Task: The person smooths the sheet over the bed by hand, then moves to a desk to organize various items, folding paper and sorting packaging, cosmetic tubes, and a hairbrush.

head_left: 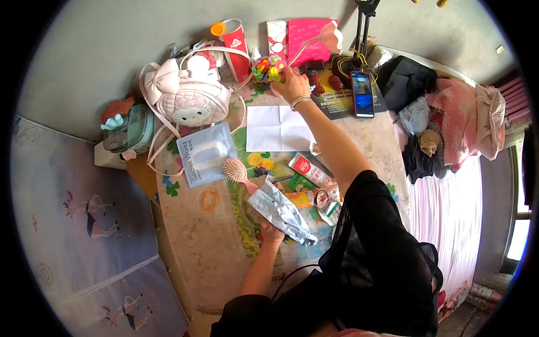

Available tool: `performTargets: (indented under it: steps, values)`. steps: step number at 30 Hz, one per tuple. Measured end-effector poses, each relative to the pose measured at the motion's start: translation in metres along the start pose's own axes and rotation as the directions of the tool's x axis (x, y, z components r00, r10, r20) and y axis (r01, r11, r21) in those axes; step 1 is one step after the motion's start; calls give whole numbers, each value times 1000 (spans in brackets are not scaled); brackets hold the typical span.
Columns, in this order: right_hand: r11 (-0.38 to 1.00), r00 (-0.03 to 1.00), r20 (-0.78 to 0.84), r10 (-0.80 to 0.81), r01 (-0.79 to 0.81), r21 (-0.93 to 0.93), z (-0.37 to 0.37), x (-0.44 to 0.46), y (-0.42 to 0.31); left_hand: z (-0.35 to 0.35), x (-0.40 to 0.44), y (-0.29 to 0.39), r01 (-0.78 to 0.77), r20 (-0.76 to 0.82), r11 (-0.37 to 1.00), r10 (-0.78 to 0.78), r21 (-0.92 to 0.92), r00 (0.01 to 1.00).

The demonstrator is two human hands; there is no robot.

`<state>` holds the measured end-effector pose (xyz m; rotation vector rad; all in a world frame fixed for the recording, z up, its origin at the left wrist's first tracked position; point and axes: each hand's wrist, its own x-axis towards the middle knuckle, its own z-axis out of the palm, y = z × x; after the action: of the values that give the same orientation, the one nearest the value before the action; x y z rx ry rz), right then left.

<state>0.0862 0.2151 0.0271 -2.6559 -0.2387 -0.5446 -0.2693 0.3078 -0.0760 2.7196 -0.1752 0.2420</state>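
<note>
My left hand (272,231) grips a crumpled silver-blue foil bag (282,213) from below, its fingers mostly hidden under it. A pink hairbrush (234,168) lies just beyond the bag's top end. Stretched to the back of the table, my right hand (294,85) has curled fingers; what they hold is hidden. It is beside a cluster of colourful flower-like pieces (268,69) and the thin stem of a pink flower-shaped item (330,37). A creased white paper sheet (281,128) lies below that wrist. Right of the bag are a red-and-white tube (310,170) and several small packets (314,197).
On the left stand a white kitty-face bag (191,98) and a grey-blue "Secret World" packet (208,154). An orange band (210,200) lies nearby. A phone (362,94) stands at the back right, by a black stand (365,22). Clothes (457,118) are piled at right.
</note>
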Motion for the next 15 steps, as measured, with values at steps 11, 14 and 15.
performTargets:
  steps: [11,14,15]
  values:
    - [990,990,22,-142,142,8,0,-12,3,-7,6,3,3,-136,998,-10,-55,991]
    - [983,983,-37,-183,181,-35,0,-17,2,0,1,-1,8,-91,1000,-9,-6,996]
    - [983,983,-36,-183,181,-34,-1,-16,2,3,-1,-3,22,-69,1000,-23,-14,997]
